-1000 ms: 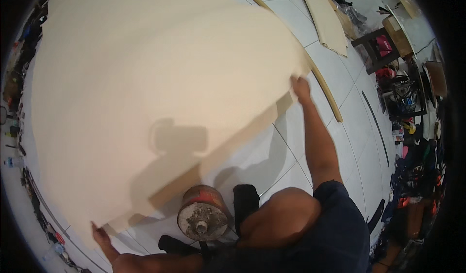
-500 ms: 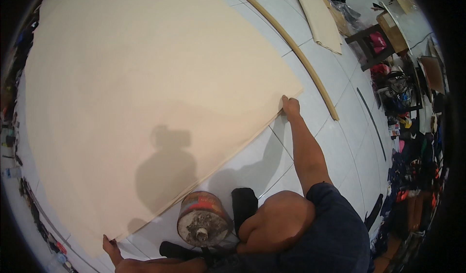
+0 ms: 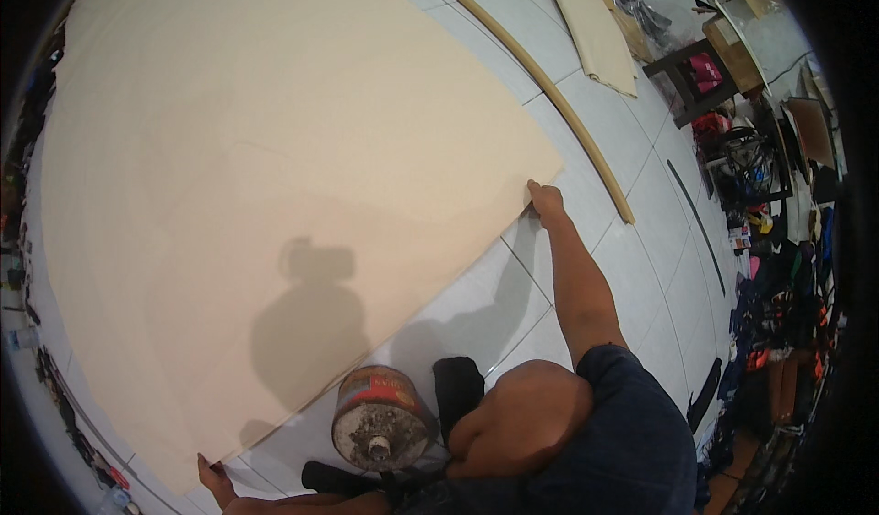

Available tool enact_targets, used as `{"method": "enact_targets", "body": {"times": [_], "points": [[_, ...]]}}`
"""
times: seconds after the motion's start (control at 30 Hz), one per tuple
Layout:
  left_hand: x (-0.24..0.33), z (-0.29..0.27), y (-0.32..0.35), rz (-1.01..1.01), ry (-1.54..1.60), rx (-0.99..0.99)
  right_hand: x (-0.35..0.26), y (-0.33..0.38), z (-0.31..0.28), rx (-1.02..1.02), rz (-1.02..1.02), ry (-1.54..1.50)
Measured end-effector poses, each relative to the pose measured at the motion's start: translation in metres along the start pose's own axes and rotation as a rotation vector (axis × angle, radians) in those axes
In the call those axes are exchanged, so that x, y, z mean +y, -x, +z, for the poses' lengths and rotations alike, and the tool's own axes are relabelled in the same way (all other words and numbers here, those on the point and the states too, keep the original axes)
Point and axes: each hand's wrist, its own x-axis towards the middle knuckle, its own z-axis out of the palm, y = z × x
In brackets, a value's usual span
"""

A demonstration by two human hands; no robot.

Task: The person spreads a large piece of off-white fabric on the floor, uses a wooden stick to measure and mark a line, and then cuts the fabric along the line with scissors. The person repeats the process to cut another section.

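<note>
A large cream sheet of cloth (image 3: 211,149) lies spread over the tiled floor, its near edge slanting from lower left to right. My right hand (image 3: 548,202) pinches that edge close to the right corner, thumb on top and the fingers partly hidden beneath. Down at the lower left, my left hand (image 3: 214,478) grips the same edge near the other corner. Between my arms, just off the cloth's edge, stands a worn cylindrical can (image 3: 380,419) with a dirty top and a red label. My head's shadow falls on the cloth.
A long tan pole (image 3: 549,85) lies on the white tiles (image 3: 623,277) beyond the right corner. Farther back is a folded cream cloth (image 3: 595,34). A dark stool (image 3: 691,80) and a cluttered heap (image 3: 760,231) line the right side. A thin dark strip (image 3: 696,227) lies nearby.
The view has shifted slightly. Along the near edge, the cloth's layers look more evenly lined up than before. Both hands keep hold of the cloth in nearly the same places.
</note>
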Motion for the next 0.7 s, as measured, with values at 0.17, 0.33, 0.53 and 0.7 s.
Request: {"method": "enact_targets", "body": {"times": [0.17, 0.33, 0.53, 0.7], "points": [[-0.001, 0.014, 0.004, -0.005, -0.058, 0.005, -0.011, -0.012, -0.028, 0.020, -0.021, 0.386], [0.010, 0.003, 0.008, 0.035, -0.195, -0.127, -0.038, -0.033, -0.044, 0.335, -0.276, 0.677], [0.002, 0.004, -0.020, -0.099, -0.073, 0.023, -0.045, -0.060, -0.032, 0.066, -0.363, 0.750], [-0.005, 0.017, 0.015, 0.045, -0.332, 0.123, -0.039, -0.052, -0.022, 0.125, -0.398, 0.905]]}}
